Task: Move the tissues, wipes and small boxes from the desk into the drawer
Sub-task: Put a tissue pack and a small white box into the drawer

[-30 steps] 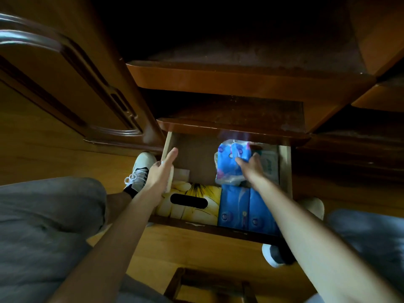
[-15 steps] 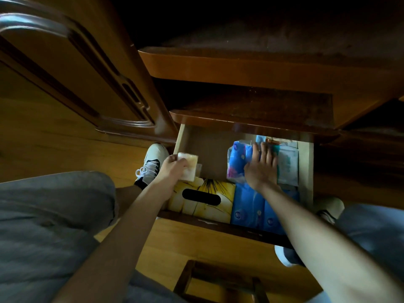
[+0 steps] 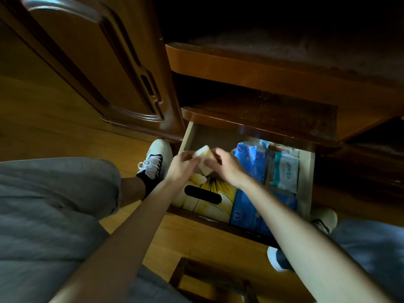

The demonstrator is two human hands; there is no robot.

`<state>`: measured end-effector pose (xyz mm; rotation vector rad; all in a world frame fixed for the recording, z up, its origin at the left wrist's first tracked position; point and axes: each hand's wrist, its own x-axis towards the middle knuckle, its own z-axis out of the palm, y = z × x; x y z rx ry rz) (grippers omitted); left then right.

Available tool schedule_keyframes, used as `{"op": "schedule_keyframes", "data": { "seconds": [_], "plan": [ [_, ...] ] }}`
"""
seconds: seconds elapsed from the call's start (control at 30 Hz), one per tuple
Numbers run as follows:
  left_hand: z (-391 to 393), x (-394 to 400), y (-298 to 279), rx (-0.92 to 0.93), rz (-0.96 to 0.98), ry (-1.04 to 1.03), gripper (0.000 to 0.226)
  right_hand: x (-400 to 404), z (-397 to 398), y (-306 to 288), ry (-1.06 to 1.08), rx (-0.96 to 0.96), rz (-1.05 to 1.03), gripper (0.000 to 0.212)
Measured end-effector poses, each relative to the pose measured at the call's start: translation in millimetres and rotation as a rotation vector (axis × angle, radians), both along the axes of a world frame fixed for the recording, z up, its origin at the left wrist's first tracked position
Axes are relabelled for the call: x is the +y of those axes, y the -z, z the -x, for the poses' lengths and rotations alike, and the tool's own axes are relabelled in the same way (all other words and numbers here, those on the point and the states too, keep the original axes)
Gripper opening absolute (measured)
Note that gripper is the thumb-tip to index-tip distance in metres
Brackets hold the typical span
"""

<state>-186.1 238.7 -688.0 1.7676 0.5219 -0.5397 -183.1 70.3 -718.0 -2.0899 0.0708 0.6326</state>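
The wooden drawer point(image 3: 306, 171) is pulled out low under the desk. Inside lie a yellow tissue box point(image 3: 209, 204) with a black slot at front left, blue tissue packs point(image 3: 249, 213) at front right, another blue pack point(image 3: 251, 162) behind, and a white-green wipes pack point(image 3: 286, 173) at the right. My left hand point(image 3: 181, 165) and my right hand point(image 3: 227, 167) meet over the drawer's back left part, both gripping a small pale box point(image 3: 204, 153). The image is blurred there.
A carved cabinet door point(image 3: 91, 62) stands at the left. The desk's shelf edge point(image 3: 251, 119) overhangs the drawer's back. My white shoes point(image 3: 157, 156) rest on the wood floor beside the drawer. A wooden stool frame point(image 3: 209, 278) sits below.
My right hand left the blue pack and moved left to join the left hand on the small pale box. The left hand lifted the box slightly toward the drawer's back left.
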Motion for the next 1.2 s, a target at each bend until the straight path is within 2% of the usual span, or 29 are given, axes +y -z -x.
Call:
{"op": "schedule_keyframes", "data": {
  "seconds": [0.1,0.13,0.2,0.27,0.33,0.37,0.47,0.63,0.87,1.0,1.1,1.2],
  "plan": [
    [2,12,0,-0.177,-0.376,0.197,0.053,-15,-9,11,-0.057,-0.110,0.280,0.033],
    [3,17,3,-0.217,-0.446,0.213,0.053,-20,-13,16,-0.126,-0.140,0.399,0.030],
    [8,27,12,-0.248,-0.571,0.270,0.048,-25,-18,27,-0.271,-0.143,0.576,0.041],
    [15,34,20,-0.238,-0.589,0.327,0.044,-23,-20,41,-0.380,-0.148,0.703,0.046],
    [21,38,23,-0.259,-0.565,0.352,0.052,-15,-19,54,-0.465,-0.145,0.793,0.049],
    [21,40,24,-0.286,-0.580,0.360,0.056,-10,-19,60,-0.494,-0.126,0.807,0.047],
    [17,45,26,-0.333,-0.621,0.361,0.056,3,-21,68,-0.475,-0.122,0.803,0.023],
    [15,41,27,-0.311,-0.649,0.316,0.054,12,-21,70,-0.375,-0.189,0.919,0.025],
    [15,36,23,-0.319,-0.660,0.302,0.049,6,-26,66,-0.345,-0.164,0.775,0.008],
    [15,35,22,-0.326,-0.670,0.314,0.050,2,-21,58,-0.401,-0.189,0.769,0.016],
    [13,31,13,-0.291,-0.672,0.364,0.050,-6,-14,36,-0.368,-0.367,0.781,0.035],
    [9,15,-9,-0.319,-0.790,0.496,0.058,-25,-12,-7,-0.268,-0.507,0.645,0.037]
  ]
}}
